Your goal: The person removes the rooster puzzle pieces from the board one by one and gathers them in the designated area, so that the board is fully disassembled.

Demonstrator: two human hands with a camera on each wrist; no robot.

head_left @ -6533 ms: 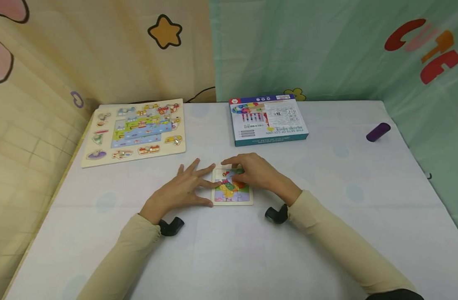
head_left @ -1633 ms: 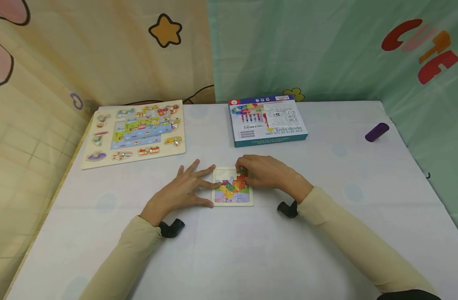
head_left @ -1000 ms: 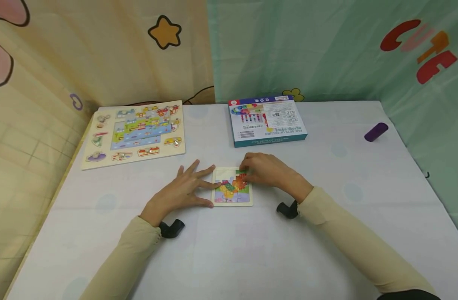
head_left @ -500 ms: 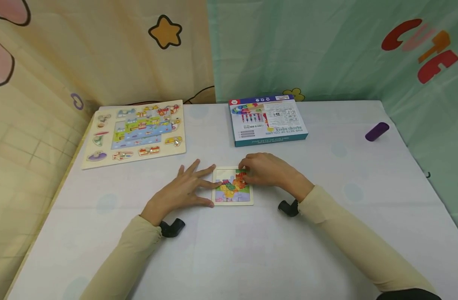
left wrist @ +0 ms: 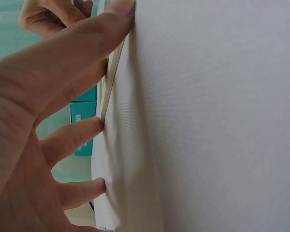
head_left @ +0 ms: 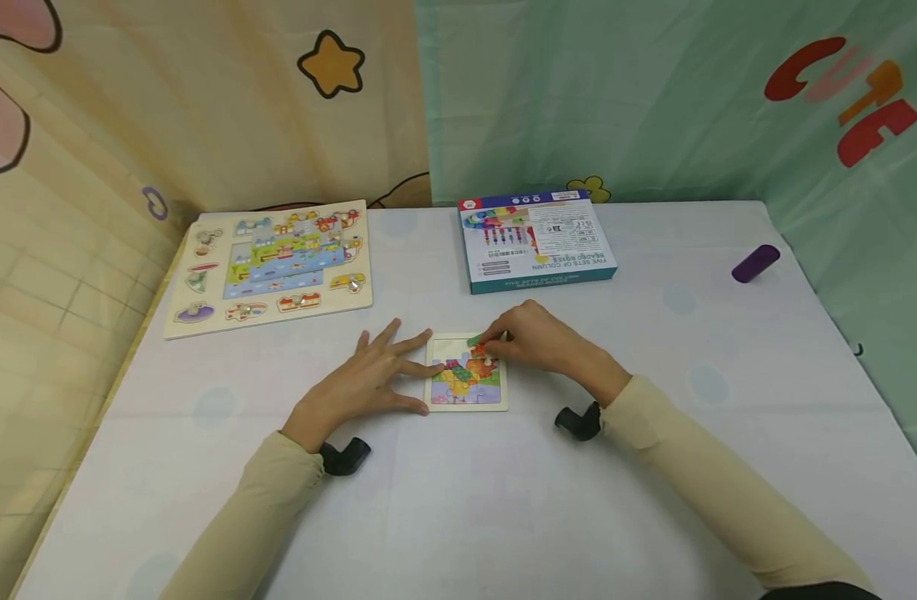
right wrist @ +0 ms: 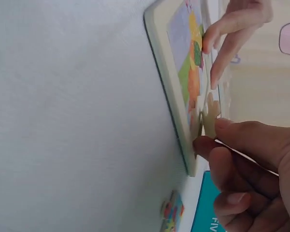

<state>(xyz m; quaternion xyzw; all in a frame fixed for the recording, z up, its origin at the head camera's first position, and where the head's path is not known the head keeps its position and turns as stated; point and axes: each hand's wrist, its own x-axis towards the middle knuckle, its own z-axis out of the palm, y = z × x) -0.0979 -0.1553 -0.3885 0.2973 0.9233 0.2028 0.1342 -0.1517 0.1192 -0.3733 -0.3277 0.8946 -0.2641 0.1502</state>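
Note:
A small square jigsaw puzzle (head_left: 464,407) lies in its pale wooden tray in the middle of the table. Its lower part shows a yellow, orange and green picture; the upper left is bare wood. My left hand (head_left: 364,379) is spread flat at the left side, with fingertips and thumb along the rim and one finger reaching onto the picture. At the top right corner my right hand (head_left: 533,337) pinches a green and red puzzle piece (head_left: 477,343) between thumb and index finger. In the right wrist view that piece (right wrist: 210,113) stands tilted up out of the tray.
A large peg puzzle board (head_left: 267,321) lies at the back left. Behind the tray is a flat box (head_left: 537,242), and a purple cylinder (head_left: 755,263) sits at the far right. A colourful piece (right wrist: 173,212) shows beside the tray in the right wrist view.
Pieces at the puzzle's upper left, including one with a bee, have gone from the tray. My right hand has shifted right and now tilts up the corner piece. The left hand stays put.

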